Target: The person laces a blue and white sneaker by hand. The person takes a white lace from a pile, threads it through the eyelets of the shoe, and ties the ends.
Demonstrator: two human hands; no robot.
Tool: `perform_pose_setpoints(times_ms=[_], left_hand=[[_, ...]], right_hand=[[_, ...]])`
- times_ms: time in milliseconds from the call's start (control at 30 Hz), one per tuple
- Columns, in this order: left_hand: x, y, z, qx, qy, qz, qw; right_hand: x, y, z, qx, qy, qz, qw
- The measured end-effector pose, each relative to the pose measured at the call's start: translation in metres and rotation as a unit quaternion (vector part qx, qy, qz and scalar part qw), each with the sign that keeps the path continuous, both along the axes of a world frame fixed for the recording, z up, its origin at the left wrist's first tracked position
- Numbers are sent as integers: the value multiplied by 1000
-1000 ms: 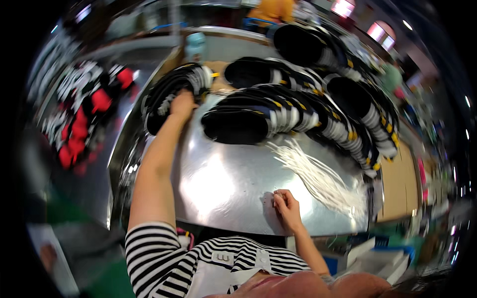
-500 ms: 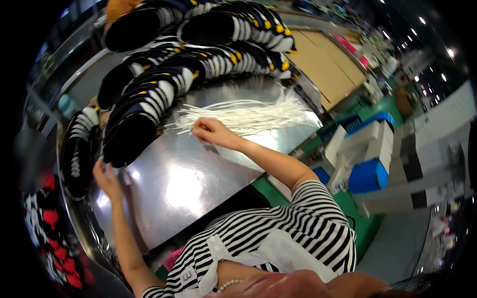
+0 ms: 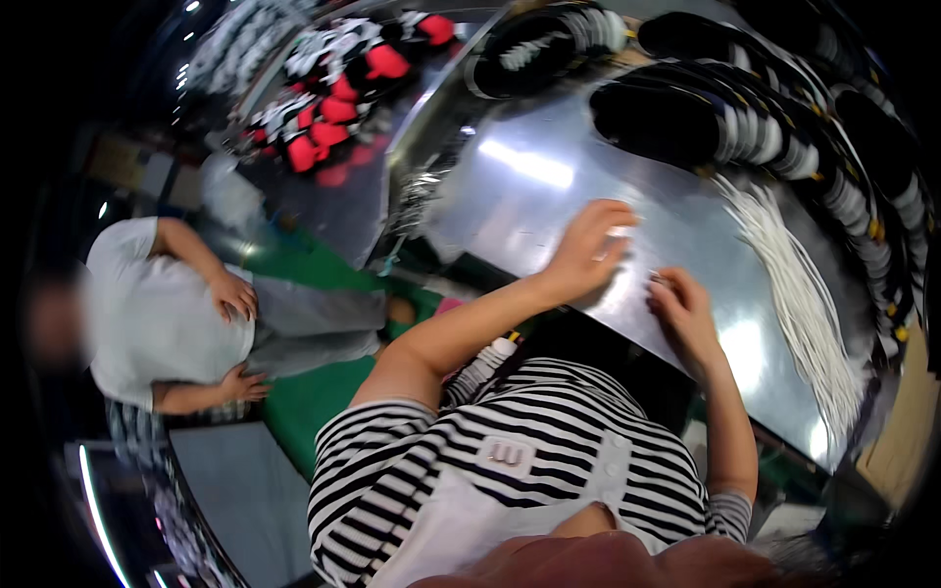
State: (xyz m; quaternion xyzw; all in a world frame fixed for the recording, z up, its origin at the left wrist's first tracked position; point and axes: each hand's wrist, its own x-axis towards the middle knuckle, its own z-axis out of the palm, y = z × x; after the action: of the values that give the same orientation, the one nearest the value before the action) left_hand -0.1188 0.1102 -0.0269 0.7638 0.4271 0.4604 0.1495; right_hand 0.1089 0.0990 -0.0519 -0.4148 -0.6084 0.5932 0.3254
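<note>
Over the metal table (image 3: 529,211), my left hand (image 3: 588,253) is bent forward, thumb and fingers apart; nothing shows between them, though motion blurs it. Beside it to the right, my right hand (image 3: 683,306) has its fingers bent and pressed together; whatever is in them is too small to make out. Right of my hands lies a bundle of long white cords (image 3: 796,294), like shoelaces. Beyond them stand nested rows of black shoe uppers (image 3: 657,122) with white stripes and yellow bits. Another black upper with white lacing (image 3: 534,51) lies apart at the far edge.
To the left stands another person (image 3: 176,304) in a white shirt, on a green floor (image 3: 309,392). Red, black and white pieces (image 3: 333,113) lie on a neighbouring surface beyond the table's raised edge. A striped piece (image 3: 480,372) is near my left elbow.
The view has swung left, bringing the other person in. My right hand has left the white cords, and my left hand has left the uppers; both are now close together near the table's front edge.
</note>
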Motion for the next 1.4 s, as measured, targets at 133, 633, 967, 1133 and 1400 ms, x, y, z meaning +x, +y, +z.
perform_pose_setpoints(times_ms=[133, 633, 967, 1133, 1400], left_hand=[[7, -13, -10, -117, -28, 7, 993], [146, 12, -25, -78, -6, -251, 965], [54, -1, -35, -106, -104, -24, 989], [86, -2, -37, -95, -113, -136, 980], [129, 11, -39, -298, -159, -228, 913]], right_hand=[[7, -2, 0, 65, -84, 34, 994], [104, -51, -20, 52, -12, -142, 988], [43, -12, -19, 24, -56, 20, 998], [66, -34, -12, 74, -129, 11, 989], [98, -57, -14, 60, -85, -96, 990]])
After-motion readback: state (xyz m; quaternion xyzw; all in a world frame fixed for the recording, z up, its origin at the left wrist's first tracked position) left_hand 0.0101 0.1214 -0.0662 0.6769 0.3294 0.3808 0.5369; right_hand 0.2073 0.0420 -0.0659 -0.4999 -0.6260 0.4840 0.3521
